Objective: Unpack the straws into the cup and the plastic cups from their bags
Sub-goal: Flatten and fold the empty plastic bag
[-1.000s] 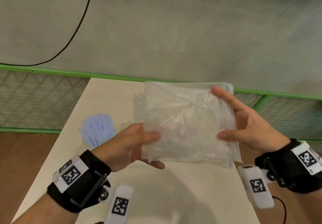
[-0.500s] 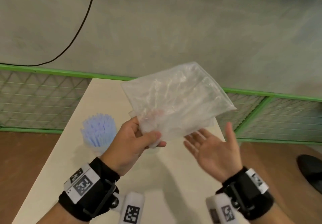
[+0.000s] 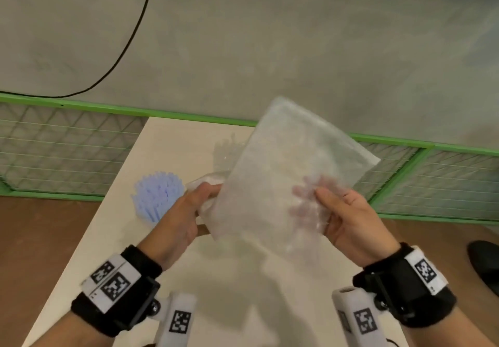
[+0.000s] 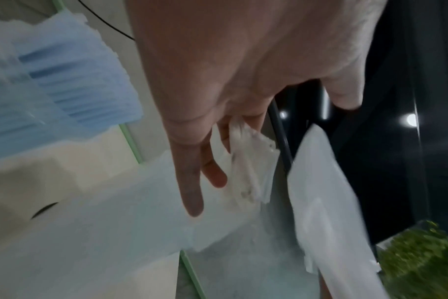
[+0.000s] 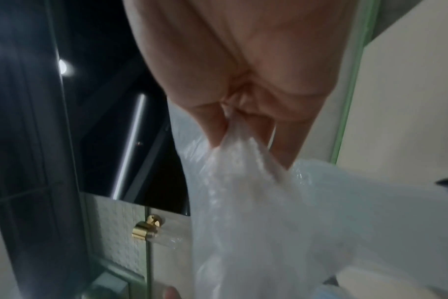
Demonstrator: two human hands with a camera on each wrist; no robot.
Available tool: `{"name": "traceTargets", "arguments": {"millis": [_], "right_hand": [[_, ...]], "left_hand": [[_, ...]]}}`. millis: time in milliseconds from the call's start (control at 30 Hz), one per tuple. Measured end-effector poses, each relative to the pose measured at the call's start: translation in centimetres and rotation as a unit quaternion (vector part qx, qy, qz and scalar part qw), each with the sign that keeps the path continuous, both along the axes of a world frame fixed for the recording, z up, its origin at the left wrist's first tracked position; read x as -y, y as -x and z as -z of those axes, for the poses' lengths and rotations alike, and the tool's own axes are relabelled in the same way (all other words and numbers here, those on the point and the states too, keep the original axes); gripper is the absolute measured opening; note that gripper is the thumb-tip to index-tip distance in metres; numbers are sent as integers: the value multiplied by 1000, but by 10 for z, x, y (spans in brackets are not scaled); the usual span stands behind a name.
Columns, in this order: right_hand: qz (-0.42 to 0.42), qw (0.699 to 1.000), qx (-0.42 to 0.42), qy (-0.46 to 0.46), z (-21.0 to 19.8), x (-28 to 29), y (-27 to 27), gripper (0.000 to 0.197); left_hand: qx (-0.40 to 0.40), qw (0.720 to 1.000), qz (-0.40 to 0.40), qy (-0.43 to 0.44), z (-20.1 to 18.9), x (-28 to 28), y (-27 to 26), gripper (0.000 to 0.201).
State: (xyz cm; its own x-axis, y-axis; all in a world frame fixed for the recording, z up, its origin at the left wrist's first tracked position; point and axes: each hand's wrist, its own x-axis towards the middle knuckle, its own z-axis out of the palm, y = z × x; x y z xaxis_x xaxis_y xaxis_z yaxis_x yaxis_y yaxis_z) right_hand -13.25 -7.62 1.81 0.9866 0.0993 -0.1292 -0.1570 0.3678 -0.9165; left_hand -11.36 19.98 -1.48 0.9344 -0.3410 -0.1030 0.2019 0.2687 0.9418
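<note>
Both hands hold a clear, crinkled plastic bag tilted above the beige table. My left hand pinches its lower left corner, which shows as bunched plastic at the fingers in the left wrist view. My right hand grips the right side, thumb in front and fingers seen through the film; the right wrist view shows the bag gathered between the fingers. A bundle of blue straws stands in a cup at the left. Something clear, too faint to identify, stands behind the bag.
A green-framed mesh fence runs behind the table and to the right. A black cable lies on the grey floor beyond it. A dark shoe is on the brown floor at the right. The table's left edge is near the straws.
Half a second ago my right hand was off the bag and open; now it grips the bag's right side. The bag has turned and swung right, between both hands.
</note>
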Motion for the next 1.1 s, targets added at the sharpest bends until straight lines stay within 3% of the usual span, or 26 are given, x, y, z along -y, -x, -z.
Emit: {"name": "traceTargets", "arguments": {"millis": [100, 233, 433, 567, 667, 733, 800, 900, 1000, 1100], "right_hand": [[-93, 995, -1, 21, -7, 6, 1, 36], [-129, 990, -6, 61, -17, 9, 0, 33], [-112, 990, 13, 89, -25, 12, 4, 36], [-85, 992, 18, 95, -26, 12, 5, 23], [-73, 992, 71, 68, -26, 13, 7, 21], [-74, 984, 120, 105, -26, 15, 5, 35], [-90, 977, 154, 114, -25, 16, 1, 33], [-134, 968, 187, 96, -23, 20, -7, 16], [-155, 967, 182, 91, -29, 30, -11, 18], [-177, 962, 184, 100, -35, 37, -18, 22]], "left_hand": [[-2, 997, 66, -26, -15, 3, -6, 74], [7, 993, 94, -70, -30, 15, -6, 30], [-39, 998, 56, -14, -34, 19, 1, 24], [-23, 999, 30, 7, -36, 22, 2, 23], [12, 999, 32, 20, -35, 22, 5, 27], [41, 999, 33, -7, -32, 21, 6, 33], [57, 997, 50, -30, -32, 19, 7, 41], [21, 996, 91, 8, -35, 9, 7, 32], [-37, 992, 81, 89, -33, 1, 7, 39], [-95, 989, 98, 51, -32, 4, 6, 80]]}}
